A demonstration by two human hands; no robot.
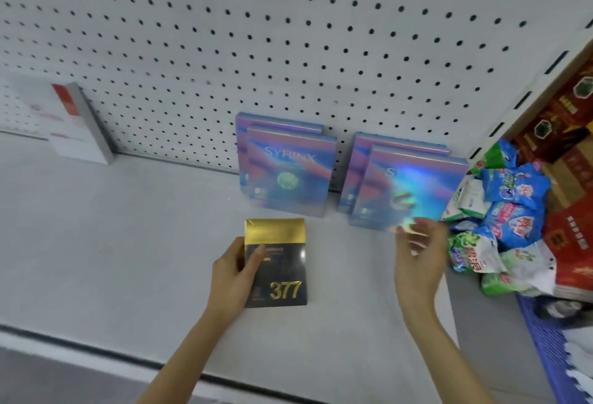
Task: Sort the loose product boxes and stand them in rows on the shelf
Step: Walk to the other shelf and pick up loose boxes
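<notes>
Boxes with a shimmering purple-blue finish stand on the white shelf [128, 227] in two short rows of two, well back by the pegboard [288, 34]. In the left row the front box [290, 172] reads SYRINX and overlaps the one behind [279, 124]. In the right row the front box [407, 185] catches a bright glare and covers most of its partner [398, 144]. All four look upright or tipped slightly back; whether the rear ones touch the pegboard I cannot tell. The left hand [234, 272] grips a dark box [276, 262] with a gold top and the number 377, thumb across its face and fingers curled round its left edge, in front of the left row and apart from it. The right hand [417, 256] holds nothing, its fingers loose and spread, blurred, with the tips just beside the lower edge of the right front box; contact cannot be made out. At the far left a white box [80, 124] with a red stripe stands by the pegboard. To the right lie snack bags [500, 211] in blue, green and white, beside red cartons [571, 147] and above a blue crate [545, 339].
</notes>
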